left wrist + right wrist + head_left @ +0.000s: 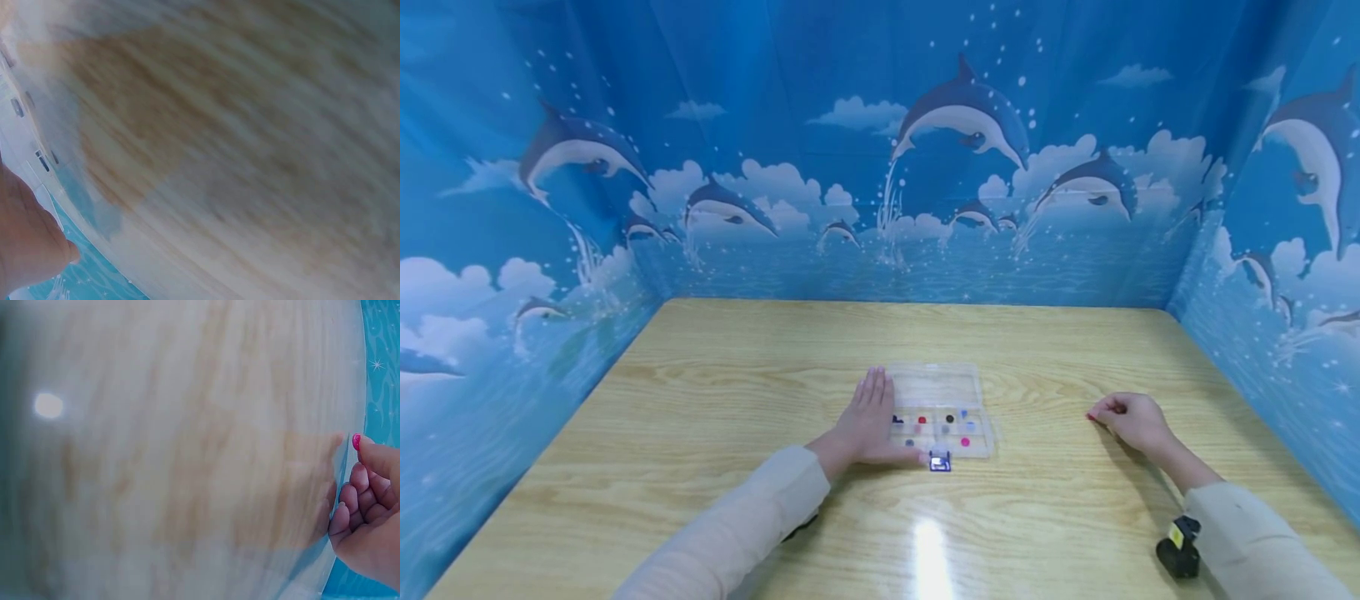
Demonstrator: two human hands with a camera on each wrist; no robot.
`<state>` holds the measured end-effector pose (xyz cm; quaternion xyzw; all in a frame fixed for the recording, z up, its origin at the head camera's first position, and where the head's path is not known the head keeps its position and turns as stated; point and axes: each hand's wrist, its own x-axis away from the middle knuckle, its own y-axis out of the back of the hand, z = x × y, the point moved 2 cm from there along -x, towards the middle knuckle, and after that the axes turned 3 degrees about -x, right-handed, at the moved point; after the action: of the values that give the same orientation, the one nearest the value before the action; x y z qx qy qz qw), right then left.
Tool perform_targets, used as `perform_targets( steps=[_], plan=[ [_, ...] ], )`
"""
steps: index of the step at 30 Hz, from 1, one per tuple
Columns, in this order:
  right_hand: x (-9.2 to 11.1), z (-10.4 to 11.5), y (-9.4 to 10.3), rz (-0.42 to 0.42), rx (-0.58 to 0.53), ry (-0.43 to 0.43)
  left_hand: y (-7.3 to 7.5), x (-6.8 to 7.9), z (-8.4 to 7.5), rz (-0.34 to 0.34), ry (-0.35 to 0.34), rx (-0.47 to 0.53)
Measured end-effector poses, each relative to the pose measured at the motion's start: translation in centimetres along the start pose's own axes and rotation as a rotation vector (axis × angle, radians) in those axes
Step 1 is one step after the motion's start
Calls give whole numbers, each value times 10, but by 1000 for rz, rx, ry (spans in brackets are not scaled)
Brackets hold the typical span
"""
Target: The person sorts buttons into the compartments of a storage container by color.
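A clear plastic compartment box (989,437) lies on the table with its transparent lid (934,385) folded back. My left hand (871,421) lies along the box's left side, fingers straight and thumb stretched across the near edge. Beside that thumb tip is a small dark blue square piece (940,461) with a pale middle. Well off to the right, my right hand (1131,419) pinches a small round pink-red piece (356,441) between thumb and forefinger, low over the table. Its other fingers are curled in the right wrist view.
Several small round pieces lie in the box's compartments, among them a red one (922,420), a black one (950,419) and a pink one (966,442). The wood-grain table (737,350) is bordered by a blue dolphin-print curtain (820,275) at the back and sides.
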<state>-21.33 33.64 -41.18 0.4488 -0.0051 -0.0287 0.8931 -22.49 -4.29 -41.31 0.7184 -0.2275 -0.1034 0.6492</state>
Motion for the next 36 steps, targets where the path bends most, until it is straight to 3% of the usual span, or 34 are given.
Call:
perform_targets(
  steps=[23,36],
  plan=[
    [4,10,0,2,-65,-61,1,0,-1,6,4,-6],
    [8,21,-8,2,-106,-38,1,0,-1,8,6,10]
  ],
)
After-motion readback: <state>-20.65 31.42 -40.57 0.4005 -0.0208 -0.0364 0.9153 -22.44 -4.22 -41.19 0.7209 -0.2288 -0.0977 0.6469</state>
